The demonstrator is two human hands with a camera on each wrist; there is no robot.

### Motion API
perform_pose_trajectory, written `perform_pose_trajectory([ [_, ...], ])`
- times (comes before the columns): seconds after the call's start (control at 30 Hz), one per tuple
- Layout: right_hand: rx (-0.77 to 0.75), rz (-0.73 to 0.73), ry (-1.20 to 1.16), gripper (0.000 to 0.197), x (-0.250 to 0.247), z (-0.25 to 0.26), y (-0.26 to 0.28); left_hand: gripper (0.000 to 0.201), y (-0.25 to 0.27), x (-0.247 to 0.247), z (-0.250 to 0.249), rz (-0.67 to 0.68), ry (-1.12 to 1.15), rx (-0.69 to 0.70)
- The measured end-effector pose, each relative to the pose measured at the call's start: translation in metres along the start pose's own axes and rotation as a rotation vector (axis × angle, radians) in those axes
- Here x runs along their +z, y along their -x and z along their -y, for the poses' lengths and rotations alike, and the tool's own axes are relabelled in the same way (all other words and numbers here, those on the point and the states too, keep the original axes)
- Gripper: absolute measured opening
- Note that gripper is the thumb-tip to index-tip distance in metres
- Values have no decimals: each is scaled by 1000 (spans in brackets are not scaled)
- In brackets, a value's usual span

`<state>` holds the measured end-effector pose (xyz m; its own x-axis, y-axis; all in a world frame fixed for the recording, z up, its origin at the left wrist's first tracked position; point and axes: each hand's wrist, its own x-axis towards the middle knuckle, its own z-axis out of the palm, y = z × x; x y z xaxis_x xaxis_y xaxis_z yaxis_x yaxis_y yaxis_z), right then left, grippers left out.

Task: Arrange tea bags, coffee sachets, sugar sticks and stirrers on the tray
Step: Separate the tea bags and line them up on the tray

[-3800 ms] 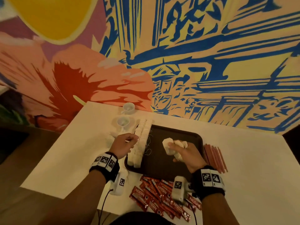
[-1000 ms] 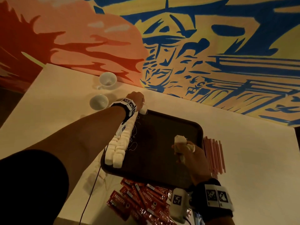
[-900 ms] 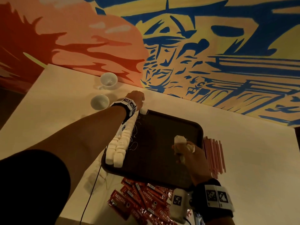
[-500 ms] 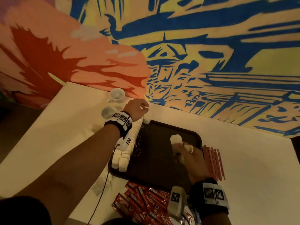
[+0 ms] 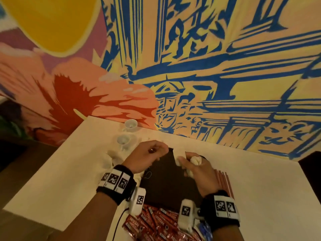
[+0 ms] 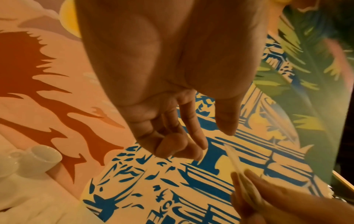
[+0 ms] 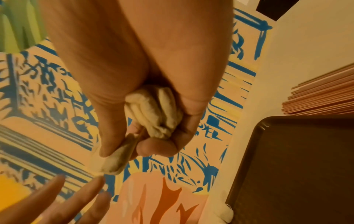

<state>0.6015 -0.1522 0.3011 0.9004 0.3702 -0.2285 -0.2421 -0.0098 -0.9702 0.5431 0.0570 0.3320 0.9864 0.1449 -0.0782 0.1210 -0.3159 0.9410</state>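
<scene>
A bunch of white tea bags (image 5: pixel 195 160) is clutched in the right hand (image 5: pixel 199 171), which is held above the far part of the dark tray (image 5: pixel 166 185). One tea bag (image 7: pixel 114 160) is pinched out between thumb and forefinger and is pointed, by its long axis, away from the palm and toward the left hand (image 5: pixel 145 157). The left hand is held just beside it, on its left, with nothing in it; its fingers (image 6: pixel 191 136) are loosely curled and the thumb is spread, so the offered bag lies just ahead of the fingertips, apart from them by a small gap. The next move is judged to be a transfer of that single bag, and the left hand is the nearer one for it. More tea bags (image 5: pixel 137 176) are partly seen at the tray's left edge, under the left wrist. Red coffee sachets (image 5: pixel 156 225) are heaped on the table (image 5: pixel 260 197) at the near edge of the tray, stirrers (image 5: pixel 224 183) are laid to its right, and two white cups (image 5: pixel 128 124) are stood beyond its far left corner.
</scene>
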Motion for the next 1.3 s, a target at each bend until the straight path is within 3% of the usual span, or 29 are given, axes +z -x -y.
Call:
perform_pose_trajectory([
  [0.07, -45, 15, 8, 17, 6, 5, 8, 17, 15, 9, -5, 31, 11, 12],
  [0.13, -73, 56, 10, 16, 12, 9, 16, 5, 26, 17, -9, 31, 20, 34],
  [0.27, -92, 108, 21, 14, 17, 10, 31, 26, 44, 23, -13, -32, 25, 57],
  [0.57, -39, 172, -13, 11, 11, 0, 53, 16, 72, 23, -16, -65, 164, -20],
  [0.7, 73, 164, -19, 16, 12, -1, 48, 11, 68, 11, -17, -79, 167, -39],
  [0.9, 276, 100, -176, 25, 12, -1, 24, 14, 30, -30, -6, -151, 89, -75],
  [1.1, 284, 89, -222, 25, 12, 3, -10, 13, -39, -70, 22, -201, -105, -57],
  [1.3, 331, 114, -75, 26, 13, -2, -35, 21, -105, -76, 76, -148, -244, -158],
])
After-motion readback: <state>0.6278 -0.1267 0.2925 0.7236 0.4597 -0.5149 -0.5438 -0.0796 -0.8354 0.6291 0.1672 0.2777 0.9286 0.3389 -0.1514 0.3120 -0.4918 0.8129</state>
